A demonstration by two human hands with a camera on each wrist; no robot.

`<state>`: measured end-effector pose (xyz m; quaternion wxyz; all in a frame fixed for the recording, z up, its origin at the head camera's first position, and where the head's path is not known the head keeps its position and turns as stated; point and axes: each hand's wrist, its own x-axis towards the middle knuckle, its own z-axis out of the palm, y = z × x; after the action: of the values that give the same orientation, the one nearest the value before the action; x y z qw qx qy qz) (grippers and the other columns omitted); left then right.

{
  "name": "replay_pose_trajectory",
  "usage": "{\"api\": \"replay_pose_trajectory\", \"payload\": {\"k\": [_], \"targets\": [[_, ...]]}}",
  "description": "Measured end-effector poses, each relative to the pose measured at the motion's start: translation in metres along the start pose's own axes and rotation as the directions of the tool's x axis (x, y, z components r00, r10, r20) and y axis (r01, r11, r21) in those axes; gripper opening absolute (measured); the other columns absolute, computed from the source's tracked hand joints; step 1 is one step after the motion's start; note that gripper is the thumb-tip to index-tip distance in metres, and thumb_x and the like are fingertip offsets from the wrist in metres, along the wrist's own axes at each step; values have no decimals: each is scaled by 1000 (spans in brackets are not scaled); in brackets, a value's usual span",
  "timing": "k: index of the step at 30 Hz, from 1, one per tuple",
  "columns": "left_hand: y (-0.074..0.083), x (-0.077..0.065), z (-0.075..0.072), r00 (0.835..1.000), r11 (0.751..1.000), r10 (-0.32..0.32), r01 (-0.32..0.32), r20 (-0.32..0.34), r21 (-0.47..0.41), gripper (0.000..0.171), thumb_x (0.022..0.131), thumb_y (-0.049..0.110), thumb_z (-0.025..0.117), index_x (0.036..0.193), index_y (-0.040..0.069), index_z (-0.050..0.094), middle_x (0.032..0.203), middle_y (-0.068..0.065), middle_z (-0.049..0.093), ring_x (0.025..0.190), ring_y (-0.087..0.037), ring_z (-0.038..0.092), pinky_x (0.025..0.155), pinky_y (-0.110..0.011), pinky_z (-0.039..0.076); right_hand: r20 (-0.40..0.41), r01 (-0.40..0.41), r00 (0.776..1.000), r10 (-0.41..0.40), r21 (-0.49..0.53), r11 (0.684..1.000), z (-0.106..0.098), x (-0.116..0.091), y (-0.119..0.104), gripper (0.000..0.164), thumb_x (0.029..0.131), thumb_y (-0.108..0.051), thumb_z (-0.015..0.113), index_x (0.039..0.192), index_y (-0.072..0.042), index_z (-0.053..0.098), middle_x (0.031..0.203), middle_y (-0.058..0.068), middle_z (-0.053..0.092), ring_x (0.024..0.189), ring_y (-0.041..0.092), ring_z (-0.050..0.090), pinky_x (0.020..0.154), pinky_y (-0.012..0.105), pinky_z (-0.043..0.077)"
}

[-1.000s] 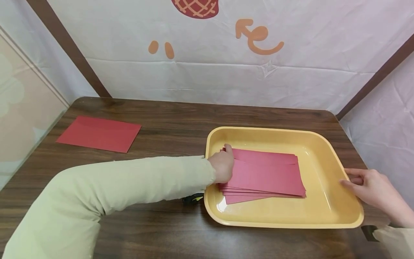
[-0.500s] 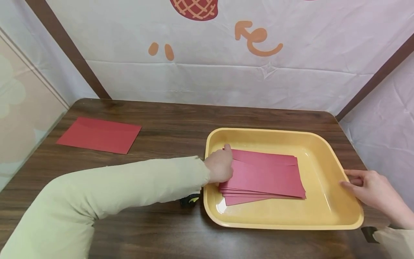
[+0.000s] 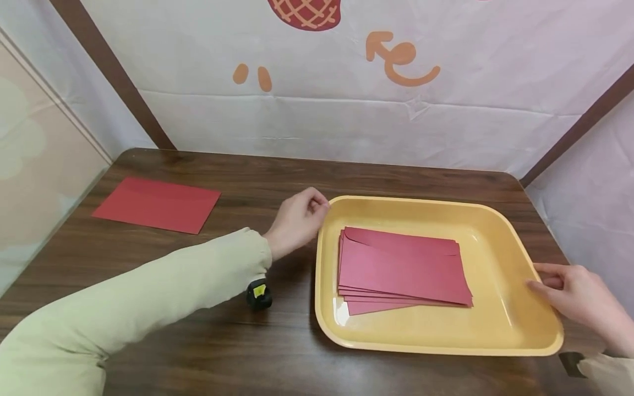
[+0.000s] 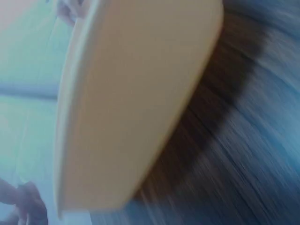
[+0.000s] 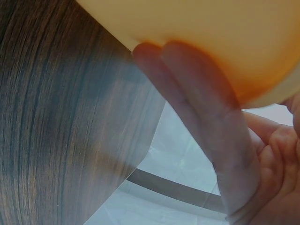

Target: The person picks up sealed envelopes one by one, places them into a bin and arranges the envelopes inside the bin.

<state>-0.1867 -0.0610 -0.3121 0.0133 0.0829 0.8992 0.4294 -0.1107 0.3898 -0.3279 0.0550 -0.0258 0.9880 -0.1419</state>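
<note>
My left hand (image 3: 299, 220) is in the air at the left back corner of a yellow plastic tray (image 3: 495, 324), its fingers loosely curled with nothing visible in them. Its fingertips overlap the tray's rim in the head view. In the left wrist view the tray's outer wall (image 4: 126, 103) fills the middle, blurred. My right hand (image 3: 579, 291) grips the tray's right side, thumb over the rim; in the right wrist view its fingers (image 5: 201, 89) lie against the outside wall. A fanned stack of red envelopes (image 3: 401, 267) lies inside the tray, flap side up on top.
A single red envelope (image 3: 158, 204) lies flat at the left back of the dark wooden table (image 3: 208, 352). Behind the table hangs a white printed curtain (image 3: 327, 126). A small black device (image 3: 259, 294) sits under the left cuff.
My left hand has left the envelope stack and moved up and left out of the tray, baring the stack's left end. The right hand keeps its hold on the tray.
</note>
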Motion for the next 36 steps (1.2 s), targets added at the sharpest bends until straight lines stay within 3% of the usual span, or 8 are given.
{"api": "replay_pose_trajectory", "payload": {"k": [2,4,8,11,17,22,32,36], "targets": [[-15,2,-7,998,996,45,-41,-52,78,15,92,19,50,98,9,60,88,-7,59,76,-19,56,71,-32,47,0,-2,1000,2,1,1000,0,-1,1,49,84,-27,66,113,12,58,82,15,72,56,-8,55,56,32,46],[-34,4,-16,990,976,111,-92,-87,196,15,92,17,49,100,7,58,91,-9,58,77,-23,56,69,-36,47,5,-8,1000,8,4,1000,-1,-1,1,49,84,-27,66,113,12,58,82,15,72,57,-6,57,58,34,47],[-79,6,-40,968,868,227,-153,-103,473,14,93,15,47,102,4,52,95,-13,50,59,-25,54,48,-36,44,3,-10,1000,10,4,1000,-1,0,1,49,84,-27,66,113,13,58,82,16,72,57,-1,59,57,34,47],[-109,5,-62,967,806,229,-125,-109,579,16,92,14,49,102,1,48,96,-16,44,51,-24,50,38,-34,38,4,-9,1000,9,4,1000,-2,0,0,49,84,-27,66,113,12,58,82,16,72,57,-2,59,56,32,47],[-150,-3,-104,968,746,212,-73,-132,662,21,88,13,51,94,-6,46,98,-24,40,71,-38,51,45,-48,43,-22,9,1000,-9,7,1000,-1,0,0,47,84,-26,67,112,11,60,80,14,72,58,-13,51,54,21,42],[-174,-13,-132,988,705,118,-14,-98,709,28,90,16,47,99,-10,46,105,-29,37,85,-45,48,59,-57,44,-21,10,1000,-9,14,1000,0,-2,-1,46,83,-24,67,112,10,60,80,13,72,58,-14,50,54,17,38],[-203,-18,-169,1000,650,16,-12,3,760,48,88,16,46,127,-11,38,123,-34,35,108,-51,39,86,-63,37,17,-5,1000,4,3,1000,-4,-1,-3,48,85,-25,65,115,12,57,81,14,72,55,-4,57,56,30,46],[-214,-18,-185,998,644,-56,8,37,765,55,89,14,43,135,-12,28,131,-37,28,115,-54,31,93,-65,31,24,-5,1000,5,-3,1000,-4,-1,-2,49,85,-26,65,115,12,57,82,14,72,56,-1,59,59,36,48]]}}
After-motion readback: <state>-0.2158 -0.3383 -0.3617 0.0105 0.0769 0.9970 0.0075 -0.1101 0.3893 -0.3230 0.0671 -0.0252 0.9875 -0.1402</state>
